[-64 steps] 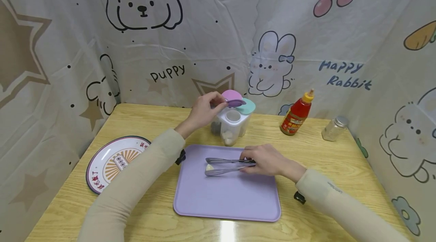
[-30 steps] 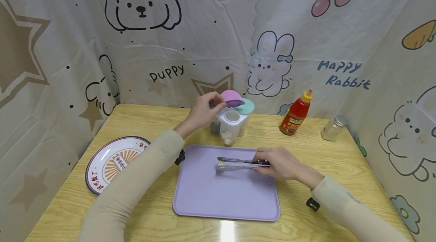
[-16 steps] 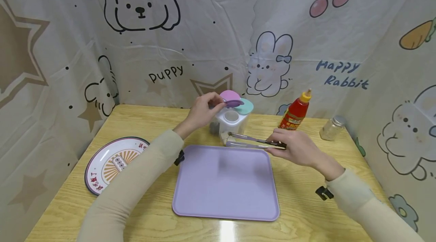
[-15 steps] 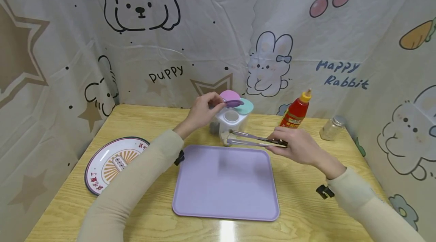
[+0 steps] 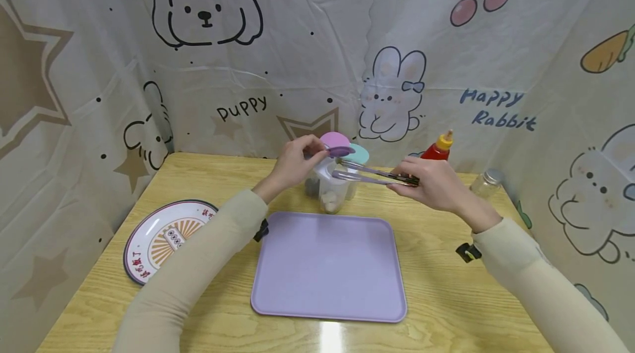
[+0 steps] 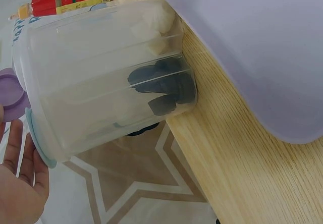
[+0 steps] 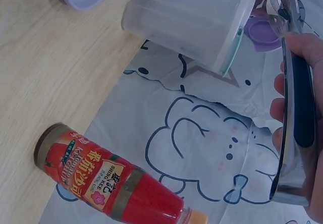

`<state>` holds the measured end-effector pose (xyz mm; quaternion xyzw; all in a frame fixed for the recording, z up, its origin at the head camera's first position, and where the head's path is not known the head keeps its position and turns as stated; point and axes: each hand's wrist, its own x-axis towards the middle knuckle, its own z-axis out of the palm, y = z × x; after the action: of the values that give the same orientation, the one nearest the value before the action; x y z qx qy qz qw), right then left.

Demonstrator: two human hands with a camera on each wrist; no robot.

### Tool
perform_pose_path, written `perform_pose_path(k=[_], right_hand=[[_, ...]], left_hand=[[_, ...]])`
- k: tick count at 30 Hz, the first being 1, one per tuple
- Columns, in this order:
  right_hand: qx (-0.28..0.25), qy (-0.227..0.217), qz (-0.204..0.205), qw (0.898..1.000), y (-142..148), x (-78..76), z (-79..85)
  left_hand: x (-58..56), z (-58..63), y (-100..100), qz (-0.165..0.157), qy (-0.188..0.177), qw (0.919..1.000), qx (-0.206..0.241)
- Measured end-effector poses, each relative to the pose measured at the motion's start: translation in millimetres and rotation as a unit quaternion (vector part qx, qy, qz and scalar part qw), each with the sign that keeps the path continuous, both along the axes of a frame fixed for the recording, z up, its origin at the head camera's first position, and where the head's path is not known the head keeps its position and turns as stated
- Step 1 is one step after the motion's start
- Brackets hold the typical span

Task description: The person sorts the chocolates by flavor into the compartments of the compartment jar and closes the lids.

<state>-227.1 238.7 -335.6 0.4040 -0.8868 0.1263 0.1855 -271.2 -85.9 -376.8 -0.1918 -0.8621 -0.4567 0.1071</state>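
In the head view, my left hand point(image 5: 299, 159) pinches the raised purple lid point(image 5: 339, 151) of a clear divided storage container point(image 5: 331, 193) behind the tray. Pale pieces lie in its front compartment; dark pieces point(image 6: 164, 82) fill the bottom of another, seen in the left wrist view. My right hand point(image 5: 429, 185) grips metal tongs point(image 5: 372, 175) with dark handle grips, held level, their tips over the open compartment's mouth. A small pale piece point(image 7: 274, 3) shows between the tong tips in the right wrist view.
A lilac tray point(image 5: 329, 270) lies in front of the container. To the left is a patterned plate point(image 5: 171, 237), partly under the left sleeve. A red sauce bottle point(image 7: 108, 176) and a glass shaker jar point(image 5: 486, 183) stand at the back right, and a printed curtain surrounds the table.
The tongs in my right hand have risen from the tray, moving right and up to the container's opening with the pale piece. My left hand has kept its hold on the purple lid.
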Motion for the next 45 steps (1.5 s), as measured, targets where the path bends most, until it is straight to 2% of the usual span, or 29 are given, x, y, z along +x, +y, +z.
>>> perform_pose_path(k=[9,16,20,26,31,35,40,45], right_hand=[[0.010,-0.046,-0.034,0.998,-4.3,-12.4,-5.2],[0.013,-0.045,-0.043,0.998,-5.3,-16.9,-7.8],[0.007,-0.052,-0.049,0.997,-1.6,-14.0,-8.4],[-0.003,-0.061,-0.074,0.995,12.6,-1.7,-14.5],[-0.008,-0.076,-0.106,0.991,30.2,9.9,-27.3],[-0.017,-0.095,-0.136,0.986,44.6,16.9,-45.2],[-0.034,-0.128,-0.165,0.977,61.8,23.7,-70.7],[-0.039,-0.168,-0.196,0.965,74.4,29.6,-88.4]], left_hand=[[-0.6,-0.2,-0.5,-0.002,0.007,1.0000,-0.005],[-0.4,-0.1,-1.0,0.001,0.007,1.0000,-0.005],[0.1,-0.1,-1.4,0.002,0.009,0.9999,-0.007],[0.7,0.6,-1.1,0.001,0.009,0.9999,-0.008],[0.0,0.8,-1.4,-0.004,0.010,0.9999,-0.001],[-0.6,0.5,-1.6,-0.003,0.007,1.0000,0.002],[-0.6,-0.1,-1.7,-0.002,0.003,1.0000,0.001],[-0.5,-0.3,-0.7,0.001,-0.001,1.0000,0.000]])
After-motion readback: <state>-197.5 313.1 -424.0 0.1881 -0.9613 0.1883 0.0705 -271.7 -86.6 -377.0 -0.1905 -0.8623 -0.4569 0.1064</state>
